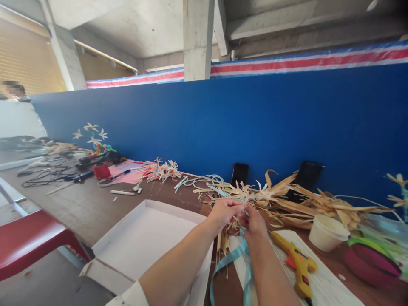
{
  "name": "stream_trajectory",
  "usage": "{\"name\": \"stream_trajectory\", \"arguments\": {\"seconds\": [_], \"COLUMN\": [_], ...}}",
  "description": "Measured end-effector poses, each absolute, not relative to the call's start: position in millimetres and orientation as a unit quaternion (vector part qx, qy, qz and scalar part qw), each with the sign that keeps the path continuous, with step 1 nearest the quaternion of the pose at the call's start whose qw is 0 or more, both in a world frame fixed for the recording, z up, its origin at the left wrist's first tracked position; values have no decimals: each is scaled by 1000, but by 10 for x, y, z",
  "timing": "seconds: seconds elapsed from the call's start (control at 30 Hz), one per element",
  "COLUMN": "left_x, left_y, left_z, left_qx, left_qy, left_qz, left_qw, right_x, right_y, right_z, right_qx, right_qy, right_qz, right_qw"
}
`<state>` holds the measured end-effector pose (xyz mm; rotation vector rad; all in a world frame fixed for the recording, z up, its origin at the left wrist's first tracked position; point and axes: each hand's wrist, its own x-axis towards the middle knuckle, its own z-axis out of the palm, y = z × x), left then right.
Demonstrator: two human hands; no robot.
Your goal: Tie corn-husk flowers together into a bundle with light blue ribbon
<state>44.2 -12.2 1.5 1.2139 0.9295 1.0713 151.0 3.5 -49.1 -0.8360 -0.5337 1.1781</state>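
Note:
Both my hands meet over the brown table, just in front of a heap of dried straw-coloured leaves. My left hand is closed in a pinch on a small straw flower made of pointed leaf strips. My right hand is closed too, pinching a light blue ribbon right at the base of the flower. The ribbon hangs down from my fingers and curls toward the table's near edge.
A shallow white box lid lies left of my arms. A yellow glue gun rests on a white mat, with a white cup and pink bowl beyond. Two dark phones lean on the blue partition. A red stool stands left.

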Motion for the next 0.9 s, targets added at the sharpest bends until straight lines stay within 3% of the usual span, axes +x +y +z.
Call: {"name": "stream_trajectory", "arguments": {"seconds": [0.3,0.9], "left_x": [462,390], "left_y": [-59,41], "left_z": [-25,-175], "left_qx": [654,673], "left_qy": [408,420], "left_qz": [472,533], "left_qw": [428,295], "right_x": [1482,1457], "right_y": [25,14], "right_z": [-479,-472], "right_qx": [-386,-430], "right_qy": [-251,-261], "right_qz": [511,470], "right_qw": [726,725]}}
